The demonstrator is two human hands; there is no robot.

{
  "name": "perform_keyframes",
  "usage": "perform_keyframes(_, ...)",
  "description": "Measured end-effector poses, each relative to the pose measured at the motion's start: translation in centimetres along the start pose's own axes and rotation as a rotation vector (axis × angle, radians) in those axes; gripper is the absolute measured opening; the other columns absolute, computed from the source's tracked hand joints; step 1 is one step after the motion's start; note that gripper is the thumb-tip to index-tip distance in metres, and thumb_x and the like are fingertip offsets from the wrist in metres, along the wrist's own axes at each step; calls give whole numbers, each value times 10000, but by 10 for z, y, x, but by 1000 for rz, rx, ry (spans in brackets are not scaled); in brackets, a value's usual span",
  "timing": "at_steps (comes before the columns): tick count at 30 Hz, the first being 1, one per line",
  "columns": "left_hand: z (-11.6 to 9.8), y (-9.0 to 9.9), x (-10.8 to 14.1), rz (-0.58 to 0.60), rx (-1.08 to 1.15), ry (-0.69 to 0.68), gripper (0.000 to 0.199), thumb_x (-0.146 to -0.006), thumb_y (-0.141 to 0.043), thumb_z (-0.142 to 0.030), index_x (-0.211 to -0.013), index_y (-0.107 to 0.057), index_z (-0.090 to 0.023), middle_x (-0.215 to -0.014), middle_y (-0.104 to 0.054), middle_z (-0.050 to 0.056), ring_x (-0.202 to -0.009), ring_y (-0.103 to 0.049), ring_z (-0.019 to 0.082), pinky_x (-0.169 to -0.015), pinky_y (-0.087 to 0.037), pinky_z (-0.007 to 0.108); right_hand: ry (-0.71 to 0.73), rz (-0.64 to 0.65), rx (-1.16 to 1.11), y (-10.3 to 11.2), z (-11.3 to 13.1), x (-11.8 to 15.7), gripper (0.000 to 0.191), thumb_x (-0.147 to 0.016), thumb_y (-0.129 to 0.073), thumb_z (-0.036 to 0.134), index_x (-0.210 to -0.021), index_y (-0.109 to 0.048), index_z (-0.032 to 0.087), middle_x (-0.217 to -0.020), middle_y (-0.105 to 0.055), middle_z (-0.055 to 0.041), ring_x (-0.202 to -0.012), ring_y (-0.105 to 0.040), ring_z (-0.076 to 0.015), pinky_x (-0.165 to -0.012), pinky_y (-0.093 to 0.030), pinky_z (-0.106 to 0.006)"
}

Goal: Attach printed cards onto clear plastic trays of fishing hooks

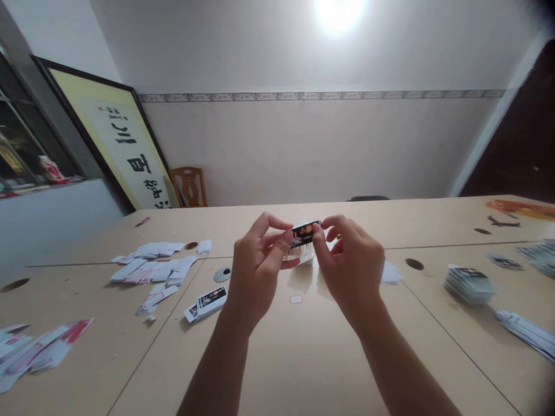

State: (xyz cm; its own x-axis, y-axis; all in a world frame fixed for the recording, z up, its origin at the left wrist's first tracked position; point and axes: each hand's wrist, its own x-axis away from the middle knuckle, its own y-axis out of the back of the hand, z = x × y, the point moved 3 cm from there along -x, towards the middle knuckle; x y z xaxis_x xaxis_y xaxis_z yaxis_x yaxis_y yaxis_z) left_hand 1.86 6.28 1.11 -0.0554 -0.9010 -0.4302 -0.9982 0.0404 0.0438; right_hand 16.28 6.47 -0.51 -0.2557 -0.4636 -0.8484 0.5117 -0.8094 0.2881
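Observation:
Both my hands are raised over the middle of the table around a small black printed label (302, 234) with a colourful picture. My left hand (265, 260) pinches its left end between thumb and fingers. My right hand (349, 251) is closed at the right end, with the thumb pressed on the label's face. Behind and under the label shows a see-through plastic piece (307, 254), which looks like a small box. My fingers hide much of it. Below my hands a small red-edged white sticker (296, 299) lies on the table.
White slips (151, 268) lie in a loose pile at left, with printed cards (207, 303) nearer. More red-and-white slips (43, 349) are at front left. A stack of clear boxes (469, 284) and white strips (526, 332) stand right. The table (303, 358) has round cable holes.

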Motion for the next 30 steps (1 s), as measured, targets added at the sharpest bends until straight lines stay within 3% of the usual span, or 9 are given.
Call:
perform_keyframes(9, 1, 0, -1, 13, -4, 1, 253, -872, -692, -408, -896, -569, -188, -885, -757, 53, -832, -742, 206, -660, -658, 290, -4, -7, 6, -1, -1, 0, 160, -893, -594, 317, -803, -658, 201, -651, -631, 20, -458, -463, -78, -495, -283, -237)
perform_keyframes(15, 1, 2, -1, 0, -1, -6, 245, -865, -699, -402, -892, -577, -191, -780, -726, 28, -784, -730, 193, -658, -659, 301, -2, -19, -7, -1, -1, 0, 169, -902, -581, 323, -822, -674, 206, -644, -633, 17, -472, -492, -89, -503, -310, -241)
perform_keyframes(20, 1, 4, -1, -5, 3, -15, 250, -866, -696, -408, -896, -577, -190, -829, -742, 39, -738, -718, 175, -644, -659, 302, -18, -35, -43, 1, -2, -1, 183, -891, -601, 348, -850, -696, 196, -618, -631, 17, -449, -506, -91, -499, -353, -247)
perform_keyframes(23, 1, 4, -2, 7, 30, -5, 242, -864, -699, -398, -892, -573, -193, -818, -742, 30, -724, -712, 167, -643, -661, 304, -61, -6, -184, 3, -3, -3, 183, -886, -612, 351, -832, -697, 198, -624, -642, 20, -450, -523, -88, -499, -390, -247)
perform_keyframes(30, -2, 3, -2, 6, 88, 41, 246, -831, -717, -364, -884, -553, -189, -759, -736, 20, -663, -724, 170, -592, -644, 278, -312, 164, -652, -1, -12, -8, 188, -815, -689, 387, -804, -689, 199, -580, -588, 38, -432, -519, -87, -408, -381, -228)
